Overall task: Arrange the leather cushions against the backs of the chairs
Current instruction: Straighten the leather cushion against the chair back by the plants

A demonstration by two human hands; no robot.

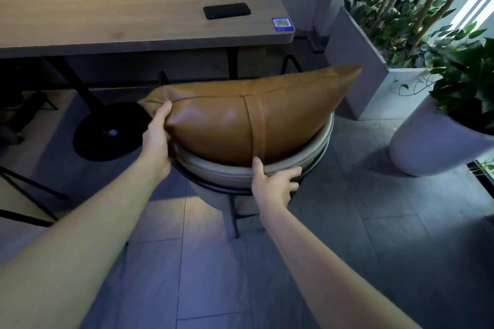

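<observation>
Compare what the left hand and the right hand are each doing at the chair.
The left hand grips the left end of the leather cushion, thumb on top; the right hand rests on the chair's curved back rim, thumb touching the cushion's strap. The left hand sits higher and further out; the right hand lower, near the middle. Both are bare and reach from behind the chair.

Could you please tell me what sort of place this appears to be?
Probably a café or lounge seating area: a long wooden table bearing a blue QR sticker, a round chair with a leather cushion, and large potted plants.
</observation>
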